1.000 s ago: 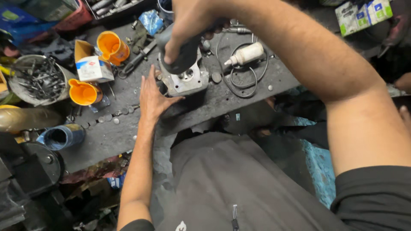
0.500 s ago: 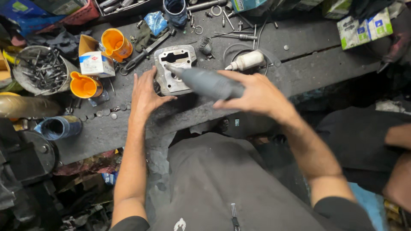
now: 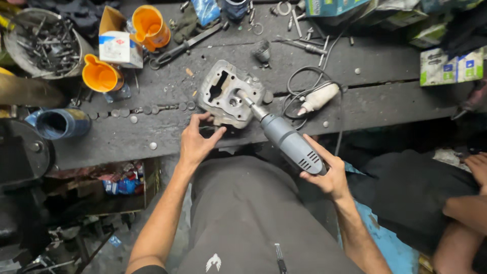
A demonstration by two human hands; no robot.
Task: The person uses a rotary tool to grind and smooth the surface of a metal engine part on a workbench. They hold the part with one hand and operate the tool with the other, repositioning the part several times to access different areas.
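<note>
Right hand point(image 3: 327, 175) closed around grey die grinder point(image 3: 289, 142) body, tool tip set into bore of metal cylinder head point(image 3: 225, 94). Left hand point(image 3: 195, 142) open, fingers spread, steadying the head's near edge at 6 o'clock. Head lies on dark tabletop point(image 3: 380, 101); orange funnel point(image 3: 101, 76) at its 9 o'clock.

A dull grey cast-metal engine cylinder head point(image 3: 226, 97) lies on a rough, grimy dark wooden desk point(image 3: 380, 101). The die grinder point(image 3: 289, 142) has a matt grey plastic body and bright metal nose. Two orange funnels point(image 3: 101, 75) are glossy plastic.
</note>
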